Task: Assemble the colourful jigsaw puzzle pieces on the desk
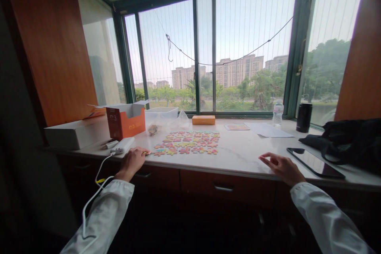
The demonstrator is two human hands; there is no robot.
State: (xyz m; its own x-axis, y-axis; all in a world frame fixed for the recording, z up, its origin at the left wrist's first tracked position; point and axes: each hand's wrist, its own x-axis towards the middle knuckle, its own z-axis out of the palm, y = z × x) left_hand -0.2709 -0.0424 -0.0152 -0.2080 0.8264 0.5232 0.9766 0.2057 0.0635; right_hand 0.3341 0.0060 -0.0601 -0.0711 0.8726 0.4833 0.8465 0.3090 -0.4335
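A colourful jigsaw puzzle [188,143] lies partly assembled on the white windowsill counter [238,154]. My left hand [132,160] rests at the counter's front edge, left of the puzzle, its fingers curled on what looks like a small puzzle piece at the lower left corner. My right hand [281,166] hovers over the counter edge to the right of the puzzle, fingers loosely spread and holding nothing, beside a dark tablet [315,162]. A clear bag with loose pieces [157,127] sits behind the puzzle.
An orange open box [126,121], a white box [74,133] and a white power bank with cable [122,146] stand at left. An orange flat box [203,120], papers [268,130], a water bottle [278,113], a black cup [304,117] and a black bag [348,139] lie behind and right.
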